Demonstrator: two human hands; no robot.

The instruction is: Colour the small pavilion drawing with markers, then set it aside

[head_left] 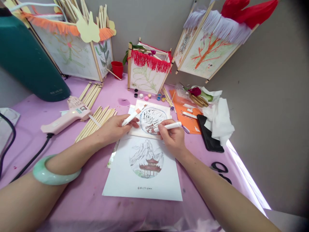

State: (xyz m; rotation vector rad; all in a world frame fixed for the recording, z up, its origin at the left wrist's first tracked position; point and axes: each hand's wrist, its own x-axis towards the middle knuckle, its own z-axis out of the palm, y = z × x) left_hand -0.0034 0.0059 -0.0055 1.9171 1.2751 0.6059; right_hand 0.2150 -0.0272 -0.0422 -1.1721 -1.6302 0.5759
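Note:
My left hand [116,126] is closed around a white marker [131,116] with an orange-brown band, its dark tip pointing up and to the right. A second white marker [173,125] sits in the closed fingers of my right hand [174,138], its writing end over the brown pavilion in the drawing [154,114]. That drawing is on a white panel, a blue ring around black strokes; my left fingers rest at its left edge. Just below lies a printed sheet [120,183] showing mountains and a red-brown pavilion in a circle.
On the purple cloth [89,206] are a pink glue gun [70,117], wooden sticks [96,122], small paint pots [146,98], a black phone [209,135], crumpled tissues [220,119] and scissors [219,167]. Decorated lanterns [149,75] and a teal bottle [31,54] stand behind.

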